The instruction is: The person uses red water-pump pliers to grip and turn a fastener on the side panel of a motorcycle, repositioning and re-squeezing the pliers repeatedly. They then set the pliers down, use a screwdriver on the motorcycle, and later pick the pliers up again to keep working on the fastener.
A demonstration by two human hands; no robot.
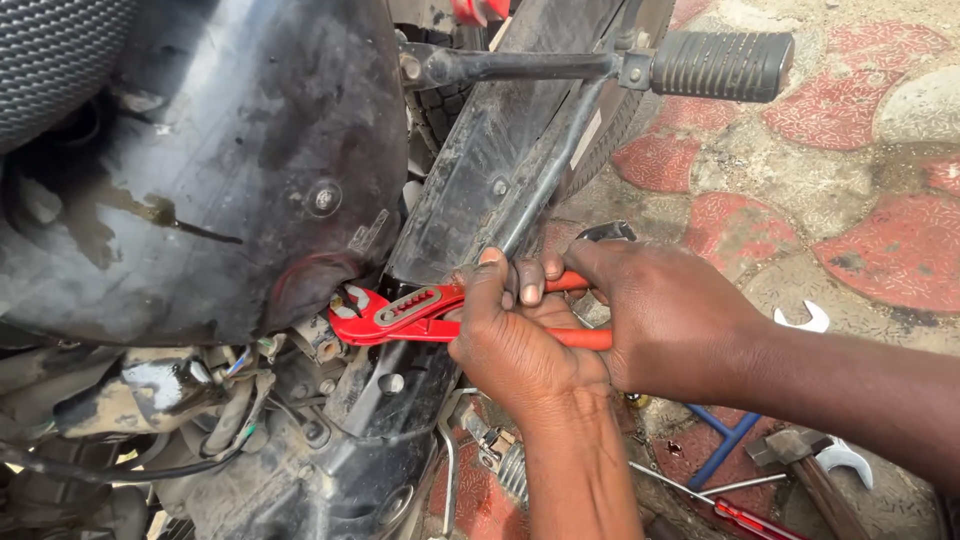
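Red water-pump pliers [420, 312] are grasped by both hands: the left hand [515, 340] is clenched around the handles near the pivot, the right hand [665, 315] around their ends. The pliers' jaws are set against a small fitting [325, 340] beneath the motorcycle's black fender [250, 170]. A hammer [800, 460], spanners [815, 318] and a red-handled screwdriver [755, 520] lie on the patterned ground [870, 150].

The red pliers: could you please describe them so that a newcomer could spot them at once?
Start at the black motorcycle panel and drop to its lower edge. There both hands, left hand and right hand, squeeze the red pliers. They are the only bright red tool with a slotted adjustable joint.
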